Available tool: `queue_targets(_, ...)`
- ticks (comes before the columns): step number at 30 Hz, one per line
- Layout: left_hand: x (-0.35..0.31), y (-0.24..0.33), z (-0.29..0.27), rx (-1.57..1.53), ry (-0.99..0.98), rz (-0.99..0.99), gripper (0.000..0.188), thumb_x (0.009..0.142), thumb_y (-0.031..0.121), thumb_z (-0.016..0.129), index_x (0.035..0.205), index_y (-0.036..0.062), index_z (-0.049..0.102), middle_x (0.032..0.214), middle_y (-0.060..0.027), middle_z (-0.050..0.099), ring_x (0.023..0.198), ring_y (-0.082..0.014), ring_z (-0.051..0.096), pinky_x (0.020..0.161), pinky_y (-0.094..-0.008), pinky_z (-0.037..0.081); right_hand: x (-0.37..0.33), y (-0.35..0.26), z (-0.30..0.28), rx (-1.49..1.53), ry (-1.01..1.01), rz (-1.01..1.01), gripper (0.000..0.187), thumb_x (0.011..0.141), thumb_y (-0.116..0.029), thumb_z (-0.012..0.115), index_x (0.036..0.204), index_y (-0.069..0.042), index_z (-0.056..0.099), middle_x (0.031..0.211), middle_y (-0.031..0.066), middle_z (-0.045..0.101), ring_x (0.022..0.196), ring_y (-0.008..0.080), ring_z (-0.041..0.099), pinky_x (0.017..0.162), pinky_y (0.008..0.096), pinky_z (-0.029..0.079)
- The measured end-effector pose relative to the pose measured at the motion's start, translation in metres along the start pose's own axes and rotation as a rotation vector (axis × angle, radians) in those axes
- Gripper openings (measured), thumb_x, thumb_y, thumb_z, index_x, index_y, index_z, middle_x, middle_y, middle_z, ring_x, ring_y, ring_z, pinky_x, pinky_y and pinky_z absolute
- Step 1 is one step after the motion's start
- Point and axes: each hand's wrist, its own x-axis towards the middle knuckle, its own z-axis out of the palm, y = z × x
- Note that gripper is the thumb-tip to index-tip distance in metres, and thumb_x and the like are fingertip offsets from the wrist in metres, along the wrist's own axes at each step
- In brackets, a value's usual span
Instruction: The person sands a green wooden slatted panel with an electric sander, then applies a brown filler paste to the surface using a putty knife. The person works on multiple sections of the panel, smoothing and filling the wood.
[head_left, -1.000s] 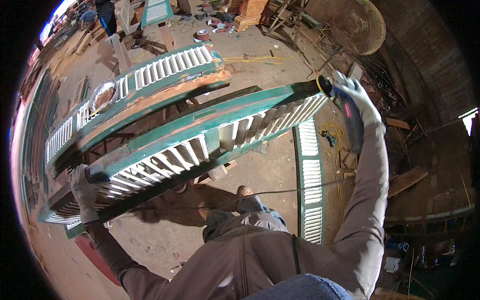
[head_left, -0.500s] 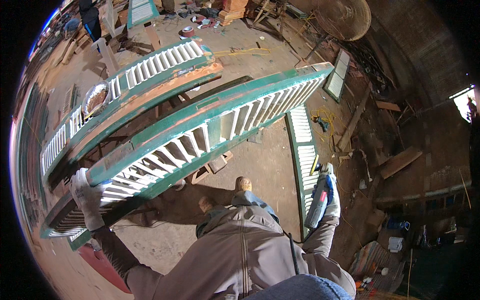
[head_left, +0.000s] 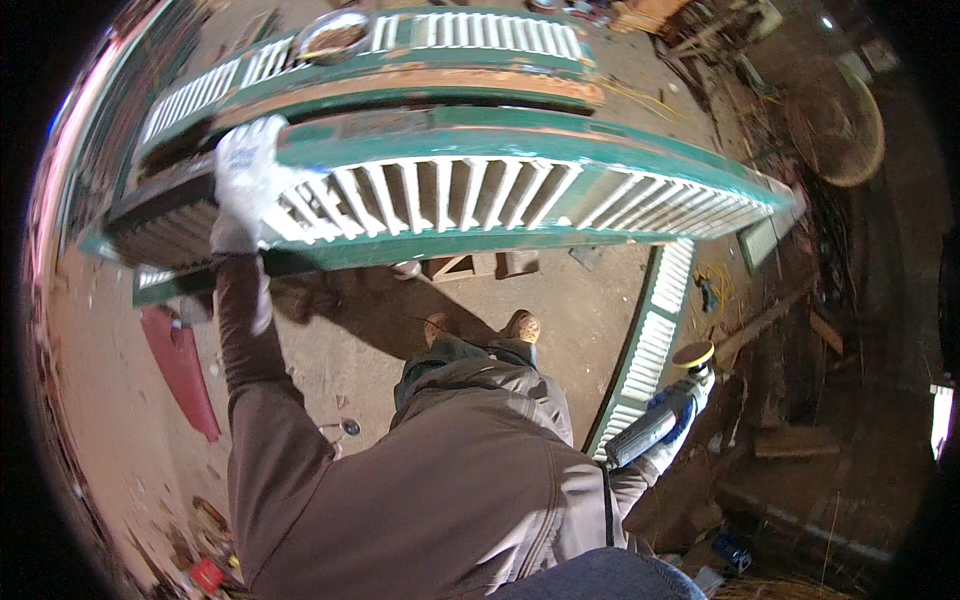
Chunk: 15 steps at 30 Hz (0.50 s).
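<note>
My left hand (head_left: 245,185), in a white glove, is closed on the left end of a long green shutter (head_left: 440,128) with white slats. The shutter stands on its long edge across the view, in front of me. Out to my right, my gloved right hand (head_left: 692,405) grips the grey body of an angle grinder (head_left: 642,436). A round pad with a yellow rim (head_left: 693,355) sits on the tool's head, pointing away from me and apart from the shutter. A cord hangs from the grinder's rear end.
Another green shutter (head_left: 480,62) lies beyond, bearing a round dish (head_left: 335,38). One more louvred shutter (head_left: 648,345) stretches along the floor at right, near a yellow cord (head_left: 715,285). A large round fan (head_left: 835,125) stands far right. A red panel (head_left: 182,370) lies at left.
The view has turned, so the held shutter now runs nearly level across the picture. The grinder has tilted and its round pad shows more fully. Both hands keep their grips.
</note>
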Motion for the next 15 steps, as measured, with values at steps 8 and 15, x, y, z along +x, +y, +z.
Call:
queue_targets(8, -0.004, -0.013, -0.003, 0.079, -0.117, -0.138, 0.085, 0.062, 0.064, 0.084, 0.122, 0.0087, 0.061, 0.114, -0.0140, 0.066, 0.112, -0.0321, 0.061, 0.102, -0.0454, 0.041, -0.029, 0.031, 0.005, 0.001, -0.053, -0.025, 0.054, 0.098, -0.060, 0.058, 0.118, -0.010, 0.059, 0.086, 0.0056, 0.065, 0.071, 0.0187, 0.063, 0.063, 0.0329, 0.054)
queue_targets(15, 0.004, -0.011, -0.007, 0.055, -0.272, -0.229, 0.087, 0.073, 0.077, 0.071, 0.133, 0.0155, 0.060, 0.128, -0.0123, 0.064, 0.127, -0.0305, 0.056, 0.110, -0.0489, 0.035, -0.007, 0.035, -0.018, -0.039, -0.235, 0.003, 0.067, 0.096, -0.068, 0.052, 0.135, -0.014, 0.058, 0.103, 0.0047, 0.067, 0.084, 0.0181, 0.063, 0.074, 0.0361, 0.054)
